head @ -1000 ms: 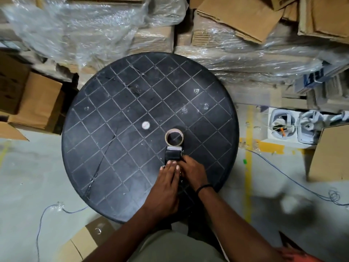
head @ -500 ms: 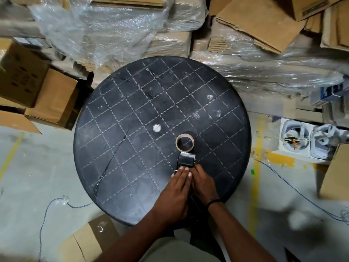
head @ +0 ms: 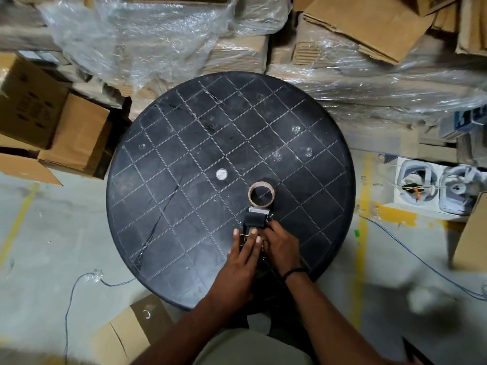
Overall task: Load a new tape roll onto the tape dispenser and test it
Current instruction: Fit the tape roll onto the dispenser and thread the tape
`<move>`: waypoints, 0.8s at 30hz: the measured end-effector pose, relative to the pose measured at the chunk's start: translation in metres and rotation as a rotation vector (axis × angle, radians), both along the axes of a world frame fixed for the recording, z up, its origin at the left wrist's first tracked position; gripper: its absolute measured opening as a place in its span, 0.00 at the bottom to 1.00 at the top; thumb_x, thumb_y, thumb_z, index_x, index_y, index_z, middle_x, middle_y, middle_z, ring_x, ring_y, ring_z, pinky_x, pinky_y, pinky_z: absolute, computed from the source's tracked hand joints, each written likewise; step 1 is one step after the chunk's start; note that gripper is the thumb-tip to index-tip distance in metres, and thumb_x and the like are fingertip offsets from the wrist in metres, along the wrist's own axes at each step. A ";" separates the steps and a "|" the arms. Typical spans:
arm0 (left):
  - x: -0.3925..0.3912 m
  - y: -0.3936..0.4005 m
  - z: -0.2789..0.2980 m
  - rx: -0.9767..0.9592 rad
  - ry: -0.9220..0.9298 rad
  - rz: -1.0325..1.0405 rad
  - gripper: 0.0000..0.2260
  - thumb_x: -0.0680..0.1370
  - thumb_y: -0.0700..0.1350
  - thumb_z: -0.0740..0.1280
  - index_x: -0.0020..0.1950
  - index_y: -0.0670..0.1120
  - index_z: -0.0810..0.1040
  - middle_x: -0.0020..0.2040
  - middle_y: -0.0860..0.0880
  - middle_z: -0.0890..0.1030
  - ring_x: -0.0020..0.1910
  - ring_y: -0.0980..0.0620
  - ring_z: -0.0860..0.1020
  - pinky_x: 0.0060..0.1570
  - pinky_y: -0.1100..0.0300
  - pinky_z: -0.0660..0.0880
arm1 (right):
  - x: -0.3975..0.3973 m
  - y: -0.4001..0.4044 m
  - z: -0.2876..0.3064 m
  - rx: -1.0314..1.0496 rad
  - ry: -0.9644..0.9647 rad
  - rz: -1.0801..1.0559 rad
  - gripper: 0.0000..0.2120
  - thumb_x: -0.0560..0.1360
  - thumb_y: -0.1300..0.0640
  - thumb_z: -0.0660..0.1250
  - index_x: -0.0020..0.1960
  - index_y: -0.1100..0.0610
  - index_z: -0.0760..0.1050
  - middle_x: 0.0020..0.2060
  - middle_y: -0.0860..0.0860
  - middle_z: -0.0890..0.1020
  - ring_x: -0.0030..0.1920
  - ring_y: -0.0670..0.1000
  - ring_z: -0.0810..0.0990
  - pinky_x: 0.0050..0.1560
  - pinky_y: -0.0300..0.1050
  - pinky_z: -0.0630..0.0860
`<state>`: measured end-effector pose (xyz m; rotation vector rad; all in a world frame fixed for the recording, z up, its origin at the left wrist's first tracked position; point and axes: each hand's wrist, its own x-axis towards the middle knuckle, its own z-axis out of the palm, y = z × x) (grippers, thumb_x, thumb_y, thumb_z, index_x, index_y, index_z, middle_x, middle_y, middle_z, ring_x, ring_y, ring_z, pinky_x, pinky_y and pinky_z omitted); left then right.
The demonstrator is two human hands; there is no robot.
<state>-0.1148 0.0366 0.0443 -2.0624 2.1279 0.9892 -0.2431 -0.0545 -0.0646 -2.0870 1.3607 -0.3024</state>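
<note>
A black tape dispenser (head: 257,219) lies on the round black table (head: 184,154), its roller end pointing away from me. Just beyond it a tan tape roll (head: 261,194) lies flat, touching or nearly touching the dispenser's front. My left hand (head: 243,255) rests over the dispenser's near part with fingers laid flat along it. My right hand (head: 280,245) grips the dispenser from the right side, a black band on its wrist. The dispenser's handle is hidden under both hands.
A small white round sticker (head: 221,174) marks the table's middle. Plastic-wrapped cardboard stacks (head: 158,35) stand behind the table. Open cartons (head: 52,127) sit left; a white box of parts (head: 432,188) right. Blue wires (head: 421,259) trail on the floor.
The view has shifted, so the table sits a little lower and further right in the frame. Both hands stay on the dispenser, with my left fingers drawn slightly back from its roller.
</note>
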 end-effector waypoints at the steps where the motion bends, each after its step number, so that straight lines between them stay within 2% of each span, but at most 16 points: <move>1: -0.001 0.000 0.003 0.008 -0.023 0.006 0.43 0.76 0.36 0.63 0.80 0.48 0.36 0.79 0.51 0.29 0.78 0.39 0.30 0.52 0.59 0.77 | 0.001 0.001 -0.001 -0.003 0.003 -0.004 0.09 0.79 0.48 0.63 0.53 0.49 0.80 0.56 0.43 0.79 0.43 0.48 0.83 0.38 0.47 0.79; 2: -0.003 0.000 0.004 0.016 -0.041 0.008 0.43 0.76 0.34 0.62 0.79 0.49 0.34 0.78 0.52 0.28 0.77 0.39 0.30 0.45 0.63 0.74 | 0.002 0.002 0.000 -0.008 -0.002 -0.012 0.10 0.80 0.47 0.62 0.52 0.49 0.80 0.56 0.43 0.80 0.42 0.48 0.83 0.38 0.48 0.79; 4: -0.006 -0.001 0.008 0.038 -0.052 0.013 0.42 0.76 0.34 0.60 0.80 0.49 0.35 0.78 0.52 0.28 0.78 0.39 0.32 0.40 0.63 0.71 | 0.001 0.006 0.004 -0.003 -0.027 -0.033 0.12 0.80 0.46 0.60 0.52 0.49 0.81 0.54 0.44 0.80 0.42 0.49 0.82 0.38 0.48 0.78; 7: -0.010 0.004 0.007 0.082 -0.021 0.010 0.39 0.77 0.40 0.61 0.82 0.48 0.39 0.80 0.53 0.31 0.80 0.42 0.37 0.46 0.56 0.79 | -0.005 0.017 0.010 0.042 -0.095 -0.078 0.13 0.78 0.46 0.60 0.51 0.49 0.82 0.51 0.45 0.81 0.43 0.48 0.82 0.40 0.44 0.77; 11: -0.013 0.012 0.003 0.111 -0.010 -0.034 0.43 0.77 0.43 0.65 0.81 0.50 0.37 0.79 0.57 0.30 0.81 0.43 0.38 0.49 0.46 0.81 | -0.016 0.032 0.009 0.150 -0.140 -0.141 0.09 0.78 0.51 0.63 0.52 0.48 0.82 0.51 0.44 0.79 0.44 0.46 0.82 0.43 0.44 0.77; 14: -0.011 0.017 -0.002 0.074 -0.005 -0.039 0.47 0.76 0.41 0.68 0.81 0.53 0.35 0.78 0.58 0.28 0.80 0.45 0.39 0.44 0.48 0.81 | -0.021 0.034 0.010 0.198 -0.165 -0.182 0.06 0.78 0.54 0.65 0.49 0.50 0.81 0.49 0.45 0.78 0.44 0.47 0.80 0.43 0.43 0.76; 17: -0.009 0.023 -0.005 0.047 -0.009 -0.053 0.46 0.76 0.35 0.65 0.80 0.53 0.35 0.80 0.57 0.31 0.81 0.43 0.42 0.39 0.51 0.81 | -0.020 0.040 0.012 0.215 -0.190 -0.248 0.07 0.77 0.55 0.64 0.47 0.51 0.81 0.46 0.47 0.78 0.43 0.48 0.79 0.44 0.45 0.76; 21: -0.010 0.031 -0.009 0.008 0.004 -0.111 0.48 0.76 0.36 0.68 0.80 0.53 0.34 0.80 0.57 0.33 0.81 0.41 0.42 0.36 0.51 0.81 | -0.026 0.048 0.021 0.275 -0.269 -0.417 0.07 0.78 0.63 0.69 0.43 0.54 0.83 0.41 0.46 0.78 0.41 0.44 0.78 0.45 0.40 0.73; 24: -0.013 0.034 -0.008 0.002 0.002 -0.139 0.42 0.77 0.32 0.60 0.81 0.50 0.37 0.80 0.53 0.33 0.80 0.40 0.40 0.38 0.50 0.80 | -0.030 0.055 0.030 0.359 -0.364 -0.562 0.08 0.78 0.62 0.70 0.44 0.50 0.82 0.43 0.47 0.81 0.44 0.46 0.82 0.50 0.42 0.77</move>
